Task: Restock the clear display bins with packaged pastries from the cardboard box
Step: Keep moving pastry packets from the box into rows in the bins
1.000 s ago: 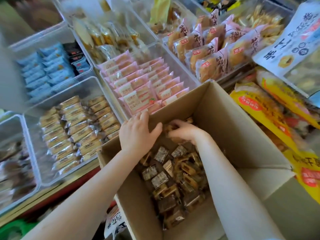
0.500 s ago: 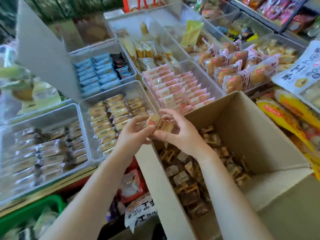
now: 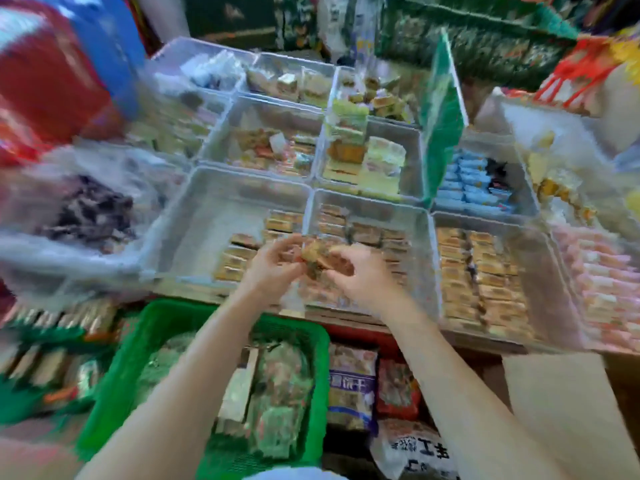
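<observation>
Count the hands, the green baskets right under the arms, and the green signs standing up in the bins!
Hands: 2, left hand and right hand, both holding packaged pastries
Green basket: 1
Green sign: 1
Total: 4

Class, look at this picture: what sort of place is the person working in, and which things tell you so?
Probably a snack shop or market stall: clear display bins hold rows of wrapped pastries, and bagged snacks lie below the counter beside a green basket.
</observation>
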Available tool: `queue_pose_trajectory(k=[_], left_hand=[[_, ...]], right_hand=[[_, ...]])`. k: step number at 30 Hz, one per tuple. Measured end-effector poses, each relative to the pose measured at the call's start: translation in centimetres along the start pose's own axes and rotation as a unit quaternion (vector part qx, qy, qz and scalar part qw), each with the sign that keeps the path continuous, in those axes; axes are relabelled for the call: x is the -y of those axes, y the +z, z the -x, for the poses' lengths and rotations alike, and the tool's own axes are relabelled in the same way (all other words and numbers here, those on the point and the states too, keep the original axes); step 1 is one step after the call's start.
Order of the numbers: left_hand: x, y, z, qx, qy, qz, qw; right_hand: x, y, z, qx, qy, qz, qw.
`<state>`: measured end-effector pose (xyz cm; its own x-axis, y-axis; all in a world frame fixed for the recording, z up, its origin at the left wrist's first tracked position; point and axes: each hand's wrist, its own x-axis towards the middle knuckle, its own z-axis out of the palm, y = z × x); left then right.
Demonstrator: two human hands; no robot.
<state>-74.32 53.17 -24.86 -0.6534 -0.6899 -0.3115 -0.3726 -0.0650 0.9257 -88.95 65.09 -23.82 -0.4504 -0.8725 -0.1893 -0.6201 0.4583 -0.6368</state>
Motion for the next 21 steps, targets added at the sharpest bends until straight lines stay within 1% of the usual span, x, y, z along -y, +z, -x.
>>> queue_pose_trajectory(k=[2,5,7,10,14,16,18,21], left_hand=[[2.5,-5.4,-2.1,-0.028,-0.019,0.025,0.999],[5.8,-11.5,-5.9,-0.072,-0.075,0.076,0.992],[8.1,-14.4,-8.5,-0.087,-0.135,0.106,0.981],[10.2,-16.7,-11.4,-0.079,-0.226,0.156,0.958],[12.2,-16.8,-14.1,-0.057,-0.292,0.151,0.943],[12.7,-16.3,-14.9,-0.016,-0.31,0.124,0.943],[12.9,-15.7,-15.2,0.033,-0.302,0.096,0.948],[12.8,-14.8,-15.8,0.08,-0.276,0.027,0.957]], right_hand=[[3.6,4.6,-4.3,0.02,-0.008,0.004,1.0],[6.7,10.0,-9.9,0.008,0.022,0.014,1.0],[7.7,12.0,-12.9,0.003,0.066,0.001,0.998],[7.8,13.1,-16.6,-0.018,0.108,0.008,0.994],[7.6,13.9,-21.2,-0.045,0.121,0.046,0.991],[7.7,14.6,-23.0,-0.051,0.121,0.057,0.99],[7.8,15.7,-24.5,-0.045,0.111,0.083,0.989],[7.4,17.6,-26.2,-0.013,0.106,0.148,0.983]])
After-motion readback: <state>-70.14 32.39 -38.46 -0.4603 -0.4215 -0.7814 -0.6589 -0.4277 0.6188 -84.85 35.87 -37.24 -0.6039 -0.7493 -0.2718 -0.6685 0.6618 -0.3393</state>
